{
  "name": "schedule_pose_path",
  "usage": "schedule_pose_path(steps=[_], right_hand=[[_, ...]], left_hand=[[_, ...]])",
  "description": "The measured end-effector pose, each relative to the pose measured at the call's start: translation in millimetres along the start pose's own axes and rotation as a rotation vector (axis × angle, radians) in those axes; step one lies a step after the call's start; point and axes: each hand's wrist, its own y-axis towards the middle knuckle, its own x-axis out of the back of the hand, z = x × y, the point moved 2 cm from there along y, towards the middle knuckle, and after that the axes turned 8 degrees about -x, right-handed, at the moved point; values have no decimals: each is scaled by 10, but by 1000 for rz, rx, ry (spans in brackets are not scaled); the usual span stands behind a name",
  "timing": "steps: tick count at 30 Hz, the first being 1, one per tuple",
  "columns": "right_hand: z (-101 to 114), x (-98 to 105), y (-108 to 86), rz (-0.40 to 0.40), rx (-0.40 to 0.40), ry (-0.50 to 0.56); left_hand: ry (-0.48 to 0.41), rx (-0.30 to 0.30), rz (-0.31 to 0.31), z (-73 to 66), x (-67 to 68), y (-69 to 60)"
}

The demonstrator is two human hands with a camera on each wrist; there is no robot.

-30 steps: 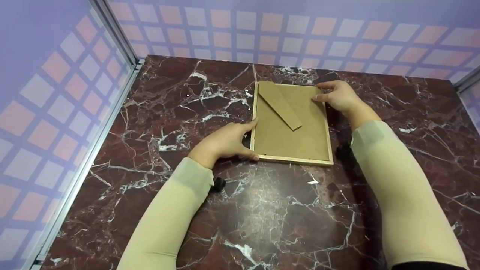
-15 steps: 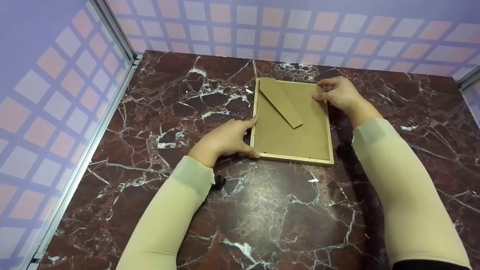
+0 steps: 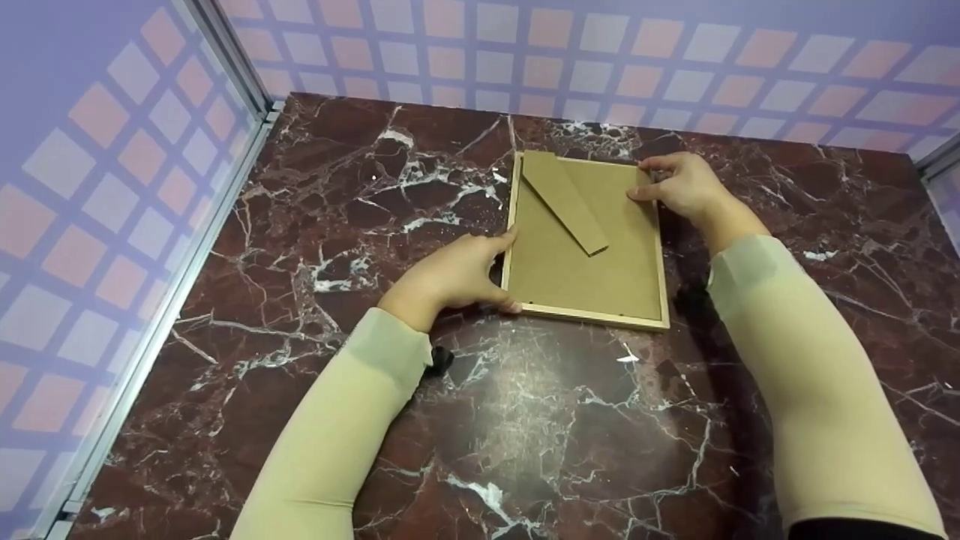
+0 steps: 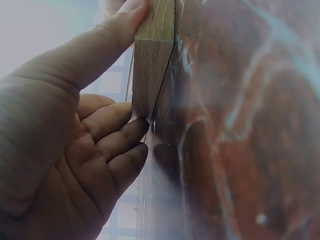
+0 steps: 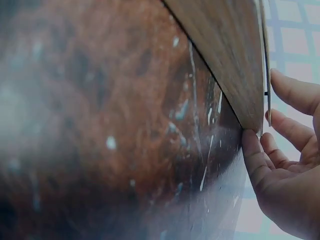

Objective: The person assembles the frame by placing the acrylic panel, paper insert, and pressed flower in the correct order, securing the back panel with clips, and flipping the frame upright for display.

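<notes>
A rectangular wooden frame (image 3: 592,318) lies back side up on the marble surface, with a flat brown support strip (image 3: 564,204) slanting across its backing. At the frame's left edge is my left hand (image 3: 454,276), its thumb at the near left corner and its fingers along the side. My right hand (image 3: 686,189) is at the far right corner, thumb over the backing and fingers at the outer edge. In the left wrist view, the left hand (image 4: 85,125) touches the wooden side (image 4: 150,70). The right wrist view has the right hand's fingertips (image 5: 250,137) against the frame's corner (image 5: 240,65).
Dark red marble (image 3: 525,435) with white veins extends around the frame. A panel with pink and white squares (image 3: 547,71) stands behind, and another (image 3: 90,180) at the left, joined by a metal rail (image 3: 161,330). Black objects show beside both wrists.
The head view has shifted slightly, so the marble and panels sit a little differently in it. Both hands keep the same places on the frame.
</notes>
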Motion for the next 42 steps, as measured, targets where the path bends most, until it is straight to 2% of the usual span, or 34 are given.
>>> schedule_pose_path(steps=[5, 8, 10, 12, 15, 19, 22, 24, 29, 32, 37, 42], right_hand=[[51, -30, 9, 1, 30, -33], [75, -34, 13, -16, 43, -65], [68, -21, 11, -34, 31, -50], [52, 0, -3, -54, 11, -11], [1, 26, -44, -48, -30, 130], [20, 38, -156, 57, -93, 413], [73, 2, -299, 140, -146, 512], [83, -36, -414, 175, -169, 516], [-12, -120, -616, 182, -140, 564], [-68, -155, -641, 170, -112, 595], [-119, -191, -646, 161, -122, 643], [-138, -210, -627, 154, -149, 621]], left_hand=[[14, 0, 8, -1, 25, -25], [34, -20, 17, 2, 24, -26], [39, -39, 20, 5, 22, -17], [36, -53, 20, 9, 23, -8], [26, -56, 24, 19, 15, 2], [27, -35, 22, 17, 21, -8], [31, -20, 22, 14, 22, -14], [26, -18, 24, 13, 17, -13], [15, -21, 25, 19, 16, -6], [16, -14, 27, 27, 21, -6], [18, 1, 33, 23, 12, -9], [15, 11, 28, 3, 8, -5]])
